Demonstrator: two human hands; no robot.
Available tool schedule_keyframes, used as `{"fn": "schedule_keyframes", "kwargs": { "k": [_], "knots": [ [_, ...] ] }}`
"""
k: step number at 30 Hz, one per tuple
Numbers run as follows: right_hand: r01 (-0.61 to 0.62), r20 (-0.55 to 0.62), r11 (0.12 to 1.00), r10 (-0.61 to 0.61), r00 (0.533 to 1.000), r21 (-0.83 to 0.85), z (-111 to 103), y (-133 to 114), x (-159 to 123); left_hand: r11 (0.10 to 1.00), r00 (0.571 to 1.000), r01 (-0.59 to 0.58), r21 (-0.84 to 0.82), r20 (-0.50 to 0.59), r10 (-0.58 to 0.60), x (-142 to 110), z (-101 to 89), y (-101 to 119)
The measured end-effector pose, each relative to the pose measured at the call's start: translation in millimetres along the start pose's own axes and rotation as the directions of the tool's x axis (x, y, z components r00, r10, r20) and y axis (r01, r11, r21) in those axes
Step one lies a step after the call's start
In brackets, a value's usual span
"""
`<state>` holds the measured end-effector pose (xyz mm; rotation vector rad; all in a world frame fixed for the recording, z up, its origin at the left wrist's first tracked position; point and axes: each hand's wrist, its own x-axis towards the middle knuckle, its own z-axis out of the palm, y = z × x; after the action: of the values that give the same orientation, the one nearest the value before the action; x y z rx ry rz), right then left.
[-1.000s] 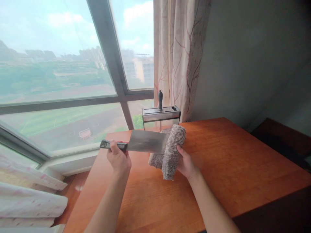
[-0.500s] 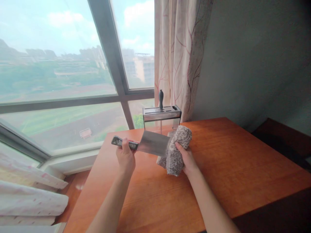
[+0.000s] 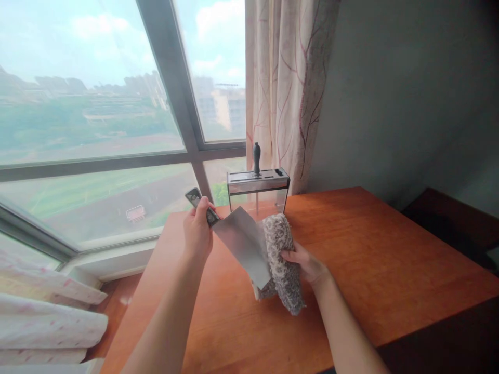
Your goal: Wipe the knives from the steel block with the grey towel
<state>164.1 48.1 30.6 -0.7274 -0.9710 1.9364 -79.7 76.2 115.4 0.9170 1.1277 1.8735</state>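
Note:
My left hand point(image 3: 198, 226) is closed around the dark handle of a cleaver point(image 3: 244, 241), its thumb lying along the top. The broad steel blade slants down to the right. A fluffy grey-brown cloth point(image 3: 284, 265) is folded about the blade's far end, part of it showing below and behind the steel. My right hand point(image 3: 306, 259) grips the cloth from the right, thumb on its near face. Both things are held above the wooden table point(image 3: 230, 332). Fingers under the cloth are hidden.
Behind the cleaver, at the table's far edge, stands a clear-sided knife block point(image 3: 258, 182) with a dark-handled tool point(image 3: 256, 157) upright in it. A window point(image 3: 97, 197) lies to the left, a patterned curtain point(image 3: 286, 88) behind, and a dark wall on the right.
The cleaver has tilted, its blade end dropping and its handle end rising. My right hand and the cloth have moved down along the blade.

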Motion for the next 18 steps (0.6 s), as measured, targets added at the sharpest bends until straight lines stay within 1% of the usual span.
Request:
{"fn": "schedule_keyframes", "kwargs": {
  "k": [3, 6, 10, 14, 18],
  "knots": [
    [-0.027, 0.089, 0.999, 0.03, 0.996, -0.032, 0.9, 2.0, -1.4, 0.998, 0.999, 0.054, 0.014, 0.002, -0.054, 5.3, 9.2, 2.7],
    [-0.036, 0.124, 0.995, 0.047, 0.991, -0.094, 5.9, 2.8, -0.1, 0.997, 0.998, 0.067, 0.035, 0.009, -0.067, 5.7, 17.9, 1.3],
    [-0.031, 0.102, 0.985, 0.049, 0.994, -0.172, 17.3, 5.3, 4.3, 0.997, 0.997, 0.06, 0.058, 0.042, -0.062, 2.8, 25.7, -5.3],
    [-0.006, 0.08, 0.983, 0.021, 0.997, -0.183, 25.1, 5.4, 8.2, 0.995, 0.996, 0.051, 0.091, 0.062, -0.057, 0.5, 28.8, -15.9],
    [0.025, -0.014, 0.989, -0.028, 1.0, -0.147, 28.9, -1.2, 8.3, 0.99, 0.991, 0.052, 0.129, 0.112, -0.067, -5.3, 34.0, -25.5]
  ]
}}
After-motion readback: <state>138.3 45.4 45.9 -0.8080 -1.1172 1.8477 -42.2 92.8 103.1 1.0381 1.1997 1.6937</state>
